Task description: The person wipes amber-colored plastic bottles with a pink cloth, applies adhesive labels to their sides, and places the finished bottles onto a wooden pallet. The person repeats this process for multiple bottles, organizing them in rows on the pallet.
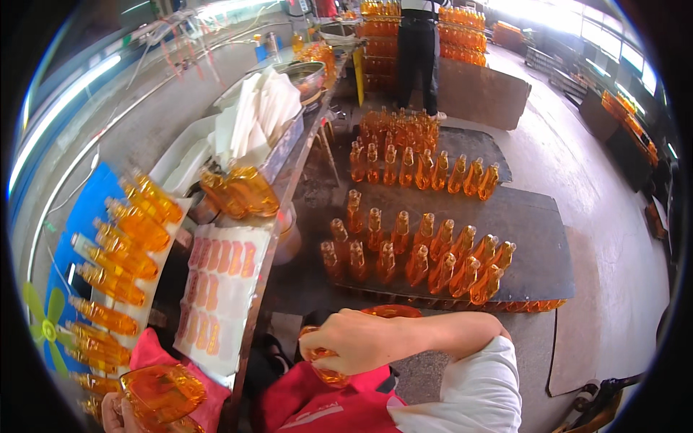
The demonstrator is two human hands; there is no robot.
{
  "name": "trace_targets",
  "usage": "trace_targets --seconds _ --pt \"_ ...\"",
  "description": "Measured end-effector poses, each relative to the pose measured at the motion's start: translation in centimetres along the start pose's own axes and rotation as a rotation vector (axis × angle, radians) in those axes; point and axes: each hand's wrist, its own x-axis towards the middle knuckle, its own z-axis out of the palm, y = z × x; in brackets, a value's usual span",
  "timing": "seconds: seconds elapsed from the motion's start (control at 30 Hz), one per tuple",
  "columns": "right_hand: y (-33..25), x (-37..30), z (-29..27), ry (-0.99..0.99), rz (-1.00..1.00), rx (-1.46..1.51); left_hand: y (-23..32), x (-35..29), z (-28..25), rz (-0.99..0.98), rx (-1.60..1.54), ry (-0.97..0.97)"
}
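At the lower left, my left hand [119, 415] grips a flat, see-through amber bottle [164, 390], held above a pink cloth [209, 386]. My right hand [352, 338] is in front of my red apron [336, 404], its fingers wrapped round another amber bottle [321, 353] that is mostly covered by the hand. Between the hands, on the bench, lies a sheet of pink and orange labels [216, 289] in rows, some spots on it bare. More amber bottles [123, 252] lie side by side along a pale rack at the left.
Rows of upright amber bottles [440, 245] stand on a dark board [534, 231] to my right. A bin of white paper sheets [256, 108] stands farther up the bench. A green fan [47, 328] is at far left. A person [419, 54] stands at the back near stacked bottles.
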Motion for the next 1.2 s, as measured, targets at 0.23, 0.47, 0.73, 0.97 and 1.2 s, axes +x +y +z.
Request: trace_targets --seconds 0.23,0.47,0.73,0.97,1.2 --pt "7.4 -2.2 -7.0 0.133 0.172 0.113 6.1 6.0 15.2 0.185 -0.363 -0.209" --pt "13.3 -1.3 -12.5 0.327 0.306 0.087 14.3 12.8 28.6 0.217 -0.666 -0.701" --pt "13.7 -3.5 -17.8 0.597 0.507 0.091 23.5 21.3 36.7 0.522 -0.539 -0.93" --pt "5.4 -10.2 -22.1 0.807 0.763 -0.014 33.3 22.1 38.6 0.624 -0.485 -0.885" --pt "-1.1 -21.1 -25.7 1.034 1.037 0.005 44.0 17.3 39.3 0.426 -0.61 -1.031"
